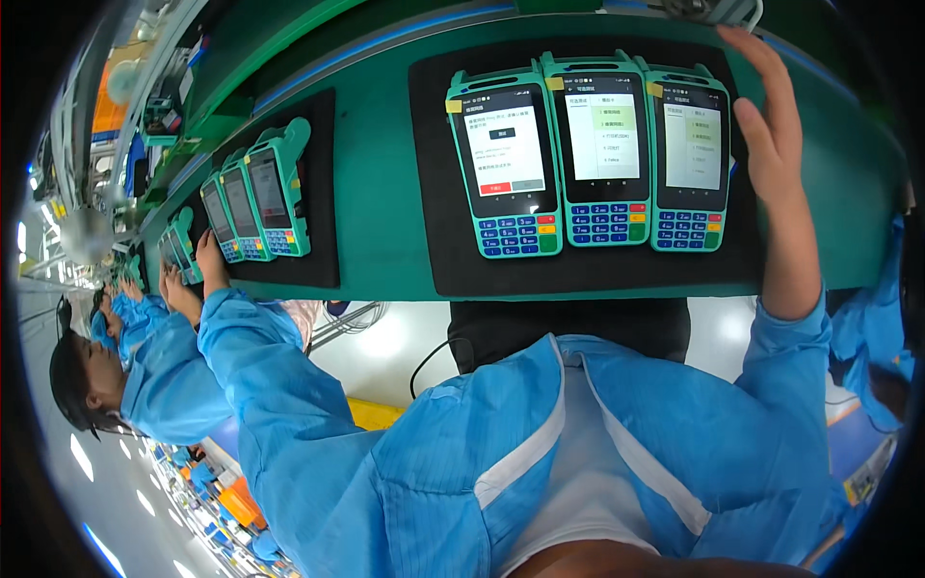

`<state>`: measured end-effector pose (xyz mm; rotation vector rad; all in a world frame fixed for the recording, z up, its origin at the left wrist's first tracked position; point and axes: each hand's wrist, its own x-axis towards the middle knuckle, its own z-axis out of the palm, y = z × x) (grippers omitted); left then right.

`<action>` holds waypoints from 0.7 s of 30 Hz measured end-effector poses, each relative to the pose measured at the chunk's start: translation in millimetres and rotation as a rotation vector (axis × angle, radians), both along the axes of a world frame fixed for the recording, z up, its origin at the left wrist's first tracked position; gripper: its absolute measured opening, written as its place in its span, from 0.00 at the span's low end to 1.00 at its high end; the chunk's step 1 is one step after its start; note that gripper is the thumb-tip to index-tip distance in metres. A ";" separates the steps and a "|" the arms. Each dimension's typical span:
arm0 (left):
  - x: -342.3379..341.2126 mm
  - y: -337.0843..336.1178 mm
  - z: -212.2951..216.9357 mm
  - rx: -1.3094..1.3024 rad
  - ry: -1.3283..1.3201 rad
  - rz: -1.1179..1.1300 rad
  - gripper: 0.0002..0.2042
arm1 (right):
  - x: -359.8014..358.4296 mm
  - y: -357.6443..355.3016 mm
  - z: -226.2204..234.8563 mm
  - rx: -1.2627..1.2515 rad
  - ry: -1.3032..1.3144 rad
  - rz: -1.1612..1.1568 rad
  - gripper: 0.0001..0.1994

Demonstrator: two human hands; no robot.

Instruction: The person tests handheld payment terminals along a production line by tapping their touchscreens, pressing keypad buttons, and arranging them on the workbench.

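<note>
Nearest me, my left hand (209,255) sits at the near corner of the smaller black mat (323,173). It is too small and curled at the rim of the view for me to tell whether it grips anything. Just beyond its fingers lies a row of teal payment terminals (277,188) with dark screens. A co-worker's hands (173,289) work just to its left.

Farther off, my right hand (771,125) lies spread flat and released, holding nothing, on the right edge of the large black mat (434,193). Touching or just left of its palm is the rightmost terminal (688,159), screen lit. The middle terminal (602,149) and the left terminal (506,164) follow beyond it.

I judge this a checking step on the three lit units. Working the nearest one calls for sliding the right hand left onto its screen or keypad.
</note>
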<state>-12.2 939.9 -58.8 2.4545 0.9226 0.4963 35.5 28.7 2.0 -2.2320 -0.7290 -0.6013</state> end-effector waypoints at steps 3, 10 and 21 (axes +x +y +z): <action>16.2 -8.7 3.8 -0.315 -0.030 -0.027 0.22 | 3.5 -5.7 2.7 0.111 0.056 0.021 0.27; 12.8 -67.9 -7.2 -0.110 -0.103 -0.167 0.21 | -25.1 30.1 58.8 -0.353 -0.025 -0.049 0.25; 2.6 -186.6 -16.9 0.244 -0.012 -0.190 0.17 | -55.0 75.2 104.0 -0.781 0.174 -0.079 0.29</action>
